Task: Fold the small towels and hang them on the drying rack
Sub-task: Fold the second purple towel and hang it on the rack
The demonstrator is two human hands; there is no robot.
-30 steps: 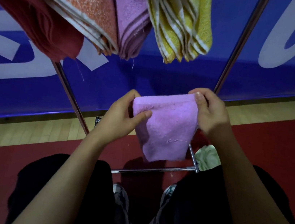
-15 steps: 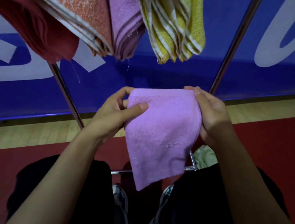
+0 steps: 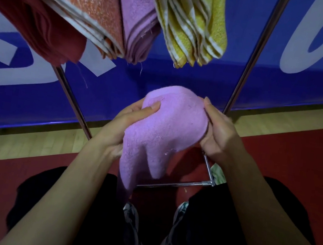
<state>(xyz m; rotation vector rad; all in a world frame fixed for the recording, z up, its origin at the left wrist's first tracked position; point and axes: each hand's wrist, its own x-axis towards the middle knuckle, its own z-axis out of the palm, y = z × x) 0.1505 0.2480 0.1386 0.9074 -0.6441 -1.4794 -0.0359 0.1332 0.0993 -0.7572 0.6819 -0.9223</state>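
Both the left hand and right hand pinch a half-folded lilac towel. Above the hands, four folded towels already hang on the rack

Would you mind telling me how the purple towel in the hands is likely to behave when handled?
The purple towel is probably floppy: it domes between the left hand and right hand, its lower part sagging in loose lobes. It seems light, held by fingertips. Its fuzzy surface likely resists slipping.

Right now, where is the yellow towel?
In the head view, the yellow towel hangs folded at the top, right of the hanging purple towel and above both hands.
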